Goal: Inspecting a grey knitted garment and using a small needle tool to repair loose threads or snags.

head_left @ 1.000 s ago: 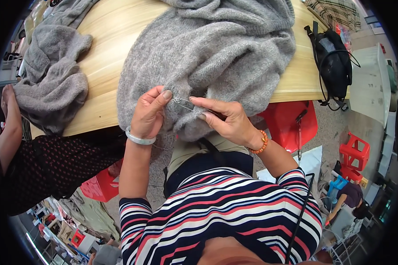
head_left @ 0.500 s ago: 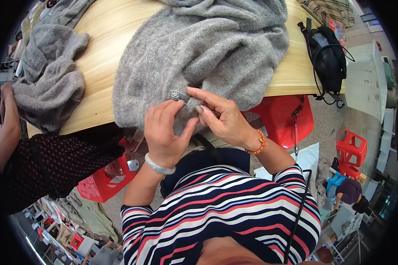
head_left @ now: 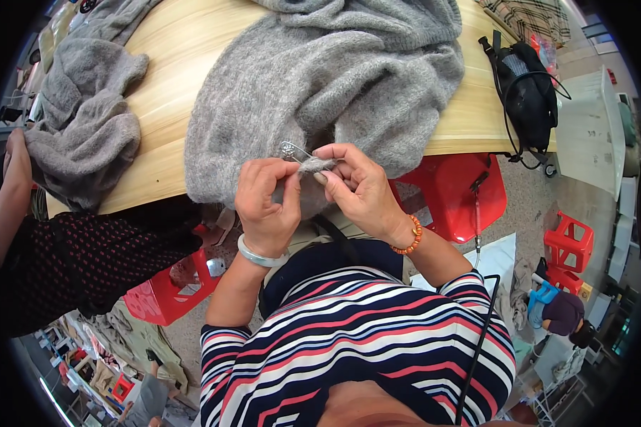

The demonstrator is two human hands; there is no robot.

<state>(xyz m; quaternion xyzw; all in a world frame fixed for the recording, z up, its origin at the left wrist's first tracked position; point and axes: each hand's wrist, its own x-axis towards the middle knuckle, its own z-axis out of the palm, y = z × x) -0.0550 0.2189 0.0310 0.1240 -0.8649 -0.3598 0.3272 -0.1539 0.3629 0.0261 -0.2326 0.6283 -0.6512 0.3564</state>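
A grey knitted garment [head_left: 249, 107] lies rumpled over the table's near edge. Between my two hands, a small gathered fold [head_left: 316, 166] of its knit is raised. My right hand [head_left: 360, 188] pinches the fold between thumb and fingers, an orange bead bracelet at its wrist. At the fold's left end, the fingertips of my left hand [head_left: 265, 203] close on the knit; a pale bangle circles that wrist. A thin wire loop [head_left: 295, 146] with a cluster of small silvery pieces stands out just beyond the fingertips. Its lower end disappears by the fold.
The wooden table [head_left: 167, 78] carries another grey knit [head_left: 92, 135] at left, touched by a co-worker's hand [head_left: 16, 142]. At right lies a black bag [head_left: 523, 89] with a cord. Red stools [head_left: 470, 196] stand below the edge, near a white bin [head_left: 591, 121].
The fold of knit has come up into view between my fingertips. My left thumb has moved up toward its index finger, and the wire loop has shifted slightly up and right.
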